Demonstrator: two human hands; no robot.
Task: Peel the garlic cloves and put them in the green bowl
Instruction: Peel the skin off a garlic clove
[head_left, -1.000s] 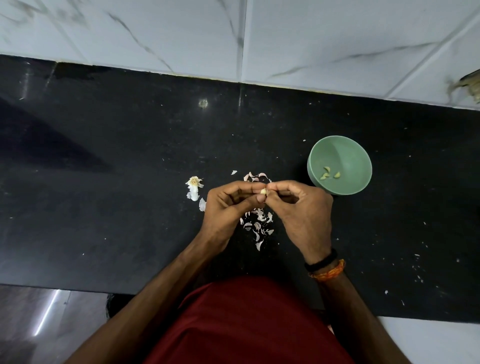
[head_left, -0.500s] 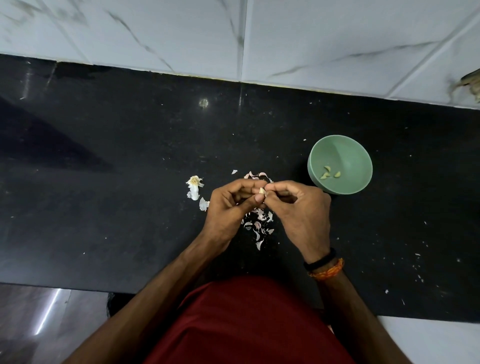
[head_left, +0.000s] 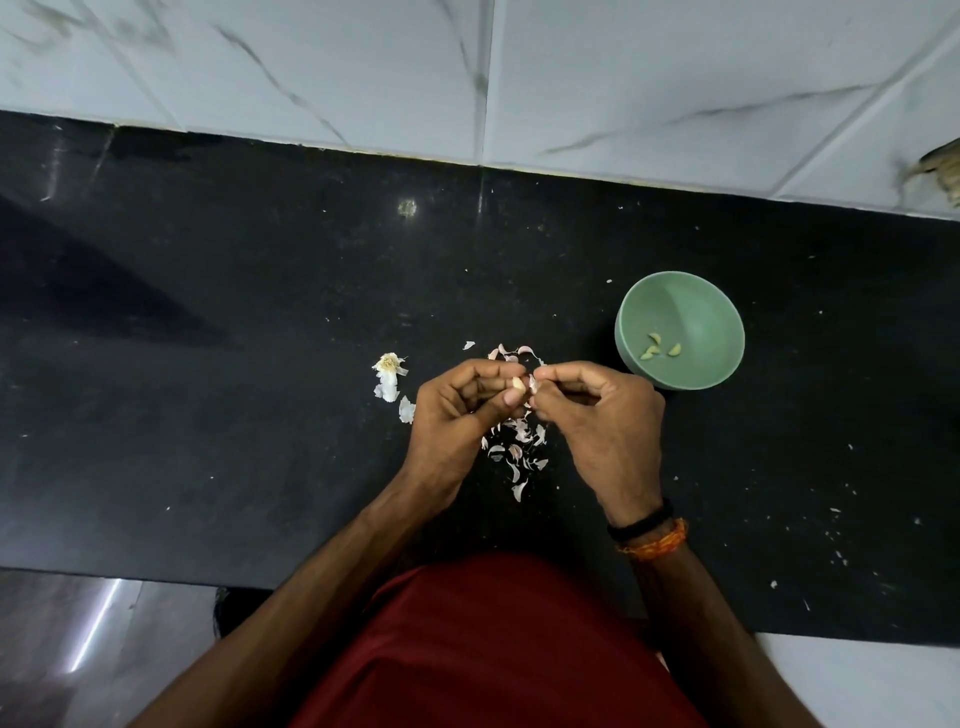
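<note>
Since a second ago little is moving: the hands are staying together over the skins (head_left: 519, 441) while the right hand (head_left: 602, 415) is tugging a flake a touch further off. The left hand (head_left: 457, 410) is pinching the clove (head_left: 518, 384) between thumb and fingertips; the right is pinching its peel. The bowl (head_left: 724, 332) is sitting just beyond the right hand, so that hand is nearer for the drop.

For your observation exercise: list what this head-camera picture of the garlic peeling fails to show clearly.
Head view only:
- Garlic clove: mostly hidden by the left hand and right hand; how much skin remains is unclear.
- Peels: partly hidden under the hands.
- Brownish object: cut off by the right edge, unidentifiable.
</note>
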